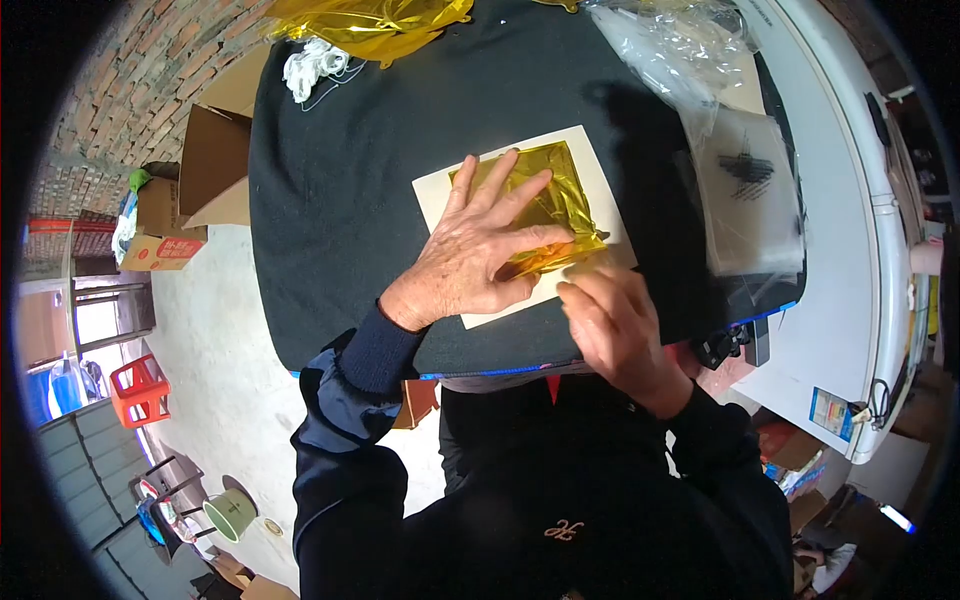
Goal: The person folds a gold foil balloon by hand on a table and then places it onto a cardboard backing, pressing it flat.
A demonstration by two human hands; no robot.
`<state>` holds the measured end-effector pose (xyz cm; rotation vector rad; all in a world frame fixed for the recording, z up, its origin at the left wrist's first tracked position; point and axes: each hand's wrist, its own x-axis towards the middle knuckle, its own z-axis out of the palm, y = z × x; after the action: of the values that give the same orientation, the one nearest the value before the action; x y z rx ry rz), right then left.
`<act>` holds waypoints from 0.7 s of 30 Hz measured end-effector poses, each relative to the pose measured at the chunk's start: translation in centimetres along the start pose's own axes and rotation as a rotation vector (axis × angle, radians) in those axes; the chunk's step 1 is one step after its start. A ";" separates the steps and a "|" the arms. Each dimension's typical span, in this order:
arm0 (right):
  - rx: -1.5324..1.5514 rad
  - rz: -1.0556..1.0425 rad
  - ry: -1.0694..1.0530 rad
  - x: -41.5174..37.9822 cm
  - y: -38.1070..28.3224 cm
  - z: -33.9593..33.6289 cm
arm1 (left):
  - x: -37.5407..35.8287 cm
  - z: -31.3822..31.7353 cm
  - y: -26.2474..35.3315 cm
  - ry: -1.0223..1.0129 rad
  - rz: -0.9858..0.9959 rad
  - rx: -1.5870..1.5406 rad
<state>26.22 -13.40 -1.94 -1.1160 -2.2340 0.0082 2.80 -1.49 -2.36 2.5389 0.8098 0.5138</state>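
Observation:
A folded piece of shiny gold foil (560, 190) lies on a square cream card (598, 160) in the middle of the dark cloth. Across the foil's left part, my left hand (470, 245) rests flat with its fingers spread, pressing it down. My right hand (615, 325) is at the near right corner of the foil, by the card's lower edge. Its fingers are curled together in a pinch, slightly blurred. What lies between those fingertips is hidden.
Dark cloth (350, 200) covers the table. More gold foil (390, 25) and a bundle of white string (315, 68) lie at the far left. Clear plastic bags (750, 200) are at the right, beside a white appliance (850, 330). An open cardboard box (215, 165) stands left.

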 end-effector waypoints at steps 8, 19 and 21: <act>-0.180 -0.110 -0.027 3.4 2.2 -0.1 | 0.0 -0.1 -0.1 0.003 0.002 0.003; -0.152 -0.190 -0.039 4.0 3.0 0.2 | 0.2 0.1 0.8 0.105 -0.123 0.011; -0.151 -0.193 -0.031 3.9 2.9 0.2 | 0.0 0.3 1.5 0.092 -0.149 0.138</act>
<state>26.52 -8.67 -0.83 -0.9779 -2.3938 -0.2280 3.59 -2.69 -1.92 2.5677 1.0927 0.5470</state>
